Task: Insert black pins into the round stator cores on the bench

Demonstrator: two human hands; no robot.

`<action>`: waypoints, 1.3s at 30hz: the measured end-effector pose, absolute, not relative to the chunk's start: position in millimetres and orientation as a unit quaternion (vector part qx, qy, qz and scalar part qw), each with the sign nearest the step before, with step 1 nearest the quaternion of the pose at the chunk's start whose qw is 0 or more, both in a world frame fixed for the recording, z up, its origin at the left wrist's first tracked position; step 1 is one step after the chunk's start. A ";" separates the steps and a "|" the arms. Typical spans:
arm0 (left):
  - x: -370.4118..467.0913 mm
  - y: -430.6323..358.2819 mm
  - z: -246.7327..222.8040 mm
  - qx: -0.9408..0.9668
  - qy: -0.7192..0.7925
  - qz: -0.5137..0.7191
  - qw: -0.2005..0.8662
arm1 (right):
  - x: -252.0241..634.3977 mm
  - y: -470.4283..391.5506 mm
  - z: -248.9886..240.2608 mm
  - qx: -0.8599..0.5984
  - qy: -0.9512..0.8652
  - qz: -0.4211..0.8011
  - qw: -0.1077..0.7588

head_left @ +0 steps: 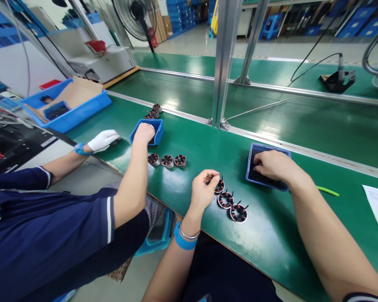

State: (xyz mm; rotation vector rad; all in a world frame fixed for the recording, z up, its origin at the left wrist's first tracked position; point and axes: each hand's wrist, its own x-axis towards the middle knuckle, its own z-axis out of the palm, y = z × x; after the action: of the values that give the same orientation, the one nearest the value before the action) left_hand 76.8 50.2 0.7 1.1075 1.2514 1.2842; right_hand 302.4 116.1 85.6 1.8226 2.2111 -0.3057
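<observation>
Three motor stators, metal rings with copper windings, stand in a slanting row before me; thin black pieces stick up from them. The nearest stator [233, 212] and the middle stator [221, 200] show fully, while the far stator [221, 186] is partly behind my left fingers. My left hand [203, 189] is closed in a pinch beside that far stator; whatever it may hold is hidden. My right hand [272, 167] reaches into a blue-purple bin [267, 185] of thin black pieces. Its thumb and fingers are bent together, their tips hidden among the pieces.
At left, a co-worker's bare hand [145, 132] dips into another blue bin [159, 133]; their gloved hand [103, 140] rests near the table edge. More stators [167, 162] stand between us. A metal post [223, 63] rises behind. A green stick [328, 191] and paper [376, 209] lie right.
</observation>
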 end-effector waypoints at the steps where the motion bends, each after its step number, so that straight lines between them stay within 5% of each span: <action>1: 76.7 50.3 0.8 0.457 0.515 0.529 0.495 | 302.5 115.8 86.0 0.629 0.760 -0.104 0.126; 11: 78.0 50.1 1.5 0.446 0.513 0.530 0.507 | 317.4 114.0 102.9 0.639 0.762 -0.103 0.025; 18: 78.2 49.9 4.4 0.454 0.507 0.530 0.506 | 254.7 91.5 93.2 0.445 0.820 -0.242 -0.269; 31: 77.6 49.3 4.1 0.464 0.494 0.528 0.513 | 234.8 91.3 69.2 0.396 0.808 -0.325 -0.290; 39: 76.3 47.4 9.1 0.440 0.503 0.533 0.519 | 228.5 91.6 84.7 0.409 0.843 -0.292 -0.191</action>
State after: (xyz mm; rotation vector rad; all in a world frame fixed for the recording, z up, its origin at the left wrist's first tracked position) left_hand 76.3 47.4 9.1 1.0549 1.2060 1.2796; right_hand 228.5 91.6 84.7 1.4683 3.0299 -1.0498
